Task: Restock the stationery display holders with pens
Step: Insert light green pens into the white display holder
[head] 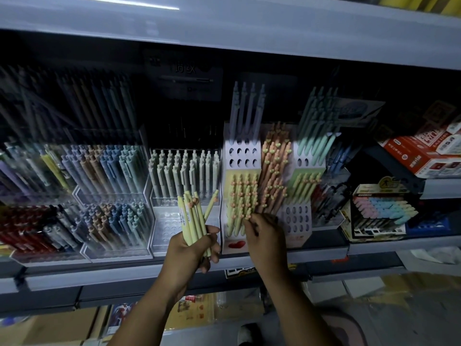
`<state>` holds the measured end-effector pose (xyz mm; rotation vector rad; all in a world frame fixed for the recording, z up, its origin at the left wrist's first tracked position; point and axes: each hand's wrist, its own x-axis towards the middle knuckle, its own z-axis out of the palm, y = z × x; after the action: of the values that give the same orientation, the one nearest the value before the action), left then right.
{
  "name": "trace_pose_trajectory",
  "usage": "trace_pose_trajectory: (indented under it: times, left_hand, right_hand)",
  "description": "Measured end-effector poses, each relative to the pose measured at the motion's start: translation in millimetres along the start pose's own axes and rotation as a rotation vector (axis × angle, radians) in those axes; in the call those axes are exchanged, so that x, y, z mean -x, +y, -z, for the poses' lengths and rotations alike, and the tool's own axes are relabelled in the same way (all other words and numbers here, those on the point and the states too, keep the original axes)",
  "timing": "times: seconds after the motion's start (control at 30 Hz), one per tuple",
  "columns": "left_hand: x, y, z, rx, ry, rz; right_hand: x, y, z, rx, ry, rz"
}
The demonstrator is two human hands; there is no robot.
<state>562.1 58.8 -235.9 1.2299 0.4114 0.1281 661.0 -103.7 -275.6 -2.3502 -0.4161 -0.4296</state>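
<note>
My left hand [193,248] grips a bundle of pale yellow-green pens [193,218], held upright in front of the shelf. My right hand [264,234] reaches to the white stepped display holder [233,242] with a red heart on its front. Its fingertips pinch the top of one yellow pen [247,213] standing in the front rows of that holder. The holder's yellow section is nearly full of pens with orange tops. Its upper rows show empty round holes [243,156], with a few lilac pens [245,108] behind.
Orange pens [273,171] and green pens [303,186] fill the neighbouring holder to the right. Clear acrylic holders [112,196] with coloured pens stand to the left. Highlighter boxes [381,211] and red cartons [424,151] sit at the right. The shelf edge [139,273] runs below my hands.
</note>
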Motion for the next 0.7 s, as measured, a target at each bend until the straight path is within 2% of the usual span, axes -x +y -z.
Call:
trace_pose_trajectory:
  times: [0.33, 0.43, 0.53, 0.6, 0.7]
  left_hand:
    - [2.4, 0.5, 0.9, -0.011, -0.017, -0.012]
    - [3.0, 0.1, 1.2, -0.018, -0.029, -0.014]
    - [2.2, -0.7, 0.2, -0.016, -0.030, -0.007]
    - [1.6, -1.1, -1.9, -0.008, -0.037, -0.005]
    - [1.8, -0.8, -5.8, 0.005, -0.066, -0.003]
  right_hand:
    - [-5.4, 0.0, 1.9, 0.004, -0.044, 0.000]
    - [-5.1, -1.1, 4.3, -0.049, -0.094, -0.074]
    - [-1.5, -9.3, 10.0, -0.108, 0.001, -0.179]
    - [-2.5, -23.4, 16.3, -0.178, 0.044, -0.286]
    - [-8.8, -43.6, 26.4, -0.423, -0.068, -0.330]
